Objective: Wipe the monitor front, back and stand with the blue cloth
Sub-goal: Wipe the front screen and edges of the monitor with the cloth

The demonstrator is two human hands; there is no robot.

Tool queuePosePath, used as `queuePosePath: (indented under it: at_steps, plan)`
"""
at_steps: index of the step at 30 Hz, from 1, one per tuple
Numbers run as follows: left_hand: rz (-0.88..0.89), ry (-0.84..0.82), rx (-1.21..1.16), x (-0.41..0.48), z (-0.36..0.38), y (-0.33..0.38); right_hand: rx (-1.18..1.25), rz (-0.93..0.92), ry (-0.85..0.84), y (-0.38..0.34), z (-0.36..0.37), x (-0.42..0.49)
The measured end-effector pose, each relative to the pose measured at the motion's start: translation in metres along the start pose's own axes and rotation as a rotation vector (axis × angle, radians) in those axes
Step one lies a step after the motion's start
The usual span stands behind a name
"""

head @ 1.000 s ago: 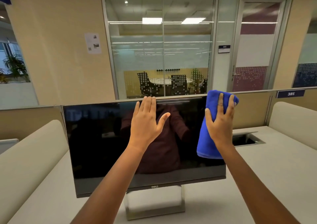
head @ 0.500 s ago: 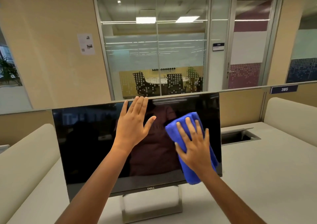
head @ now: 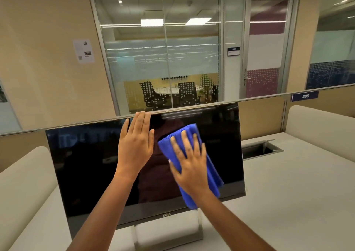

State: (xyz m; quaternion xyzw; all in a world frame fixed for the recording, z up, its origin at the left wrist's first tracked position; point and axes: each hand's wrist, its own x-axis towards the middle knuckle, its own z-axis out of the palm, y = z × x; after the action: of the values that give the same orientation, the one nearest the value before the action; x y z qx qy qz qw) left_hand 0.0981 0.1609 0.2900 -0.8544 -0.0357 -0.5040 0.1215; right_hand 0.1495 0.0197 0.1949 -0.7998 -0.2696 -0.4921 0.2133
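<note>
Leftward since before, blue cloth (head: 212, 171) — right hand (head: 189, 165) flat, left hand (head: 135, 146) open on monitor (head: 86, 166).

The monitor (head: 92, 170) stands on its stand (head: 199, 229) on the surface (head: 288, 202) at 6 o'clock. The left hand (head: 135, 147) lies flat on the screen near its top edge; at its 4 o'clock the right hand (head: 189, 164) lies on the cloth (head: 213, 177) against the screen. A cable hatch (head: 261, 149) sits in the surface at 3 o'clock, a partition (head: 259, 118) behind.

Pale desk (head: 288, 193); monitor stand (head: 169, 235) rests on it; cable hatch (head: 261, 149) open.
</note>
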Motion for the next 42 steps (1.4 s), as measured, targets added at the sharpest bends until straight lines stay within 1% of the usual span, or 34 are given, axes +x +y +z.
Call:
queuePosePath:
  at_steps: [3,6,8,10,13,14,17,19,21,23,25,27,28,30,32,34,36,38,40,42]
  plan:
    - [-0.011,0.014,0.001,-0.004,0.003,0.003,-0.045,-0.103,-0.039,0.003,0.013,-0.037]
    - [-0.028,0.020,0.013,-0.005,0.006,0.005,-0.074,-0.103,-0.077,0.035,0.010,-0.069]
    - [-0.040,0.010,0.026,-0.006,0.007,0.007,-0.097,-0.030,-0.091,0.060,-0.002,-0.081]
    - [-0.059,0.001,0.024,-0.007,0.007,0.009,-0.127,0.101,-0.099,0.082,-0.014,-0.080]
    - [-0.072,-0.024,0.010,-0.006,0.004,0.010,-0.164,0.336,-0.107,0.100,-0.027,-0.053]
    - [-0.069,-0.033,0.002,-0.006,0.002,0.009,-0.169,0.387,-0.103,0.102,-0.030,-0.039]
    - [-0.057,-0.052,-0.012,-0.004,-0.003,0.007,-0.157,0.438,-0.068,0.091,-0.035,0.011]
    - [-0.052,-0.071,-0.024,-0.003,-0.007,0.005,-0.135,0.418,-0.023,0.068,-0.035,0.041]
    - [-0.055,-0.089,-0.045,-0.002,-0.009,0.005,-0.112,0.359,0.029,0.036,-0.030,0.061]
    - [-0.054,-0.092,-0.081,0.001,-0.010,0.004,-0.080,0.250,0.051,0.000,-0.021,0.066]
    - [-0.043,-0.085,-0.105,0.003,-0.011,0.002,-0.063,0.100,0.039,-0.029,-0.012,0.061]
    - [-0.031,-0.086,-0.097,0.003,-0.012,0.000,-0.078,-0.022,0.021,-0.040,-0.006,0.055]
    - [-0.026,-0.093,-0.093,0.004,-0.013,0.000,-0.091,-0.053,0.019,-0.038,-0.006,0.054]
    - [-0.028,-0.100,-0.101,0.005,-0.015,0.000,-0.115,-0.050,0.025,-0.024,-0.010,0.055]
    - [-0.029,-0.094,-0.106,0.005,-0.016,0.001,-0.168,0.040,0.022,-0.001,-0.019,0.057]
    - [-0.021,-0.086,-0.102,0.005,-0.016,0.001,-0.200,0.179,0.006,0.031,-0.031,0.057]
    - [-0.019,-0.090,-0.096,0.004,-0.016,0.002,-0.136,0.312,0.012,0.065,-0.040,0.056]
    - [-0.021,-0.098,-0.100,0.004,-0.017,0.002,-0.019,0.425,0.029,0.087,-0.045,0.055]
    - [-0.016,-0.085,-0.103,0.003,-0.018,0.003,0.052,0.500,0.047,0.090,-0.044,0.055]
    - [-0.009,-0.047,-0.106,0.003,-0.018,0.002,0.055,0.509,0.064,0.074,-0.039,0.056]
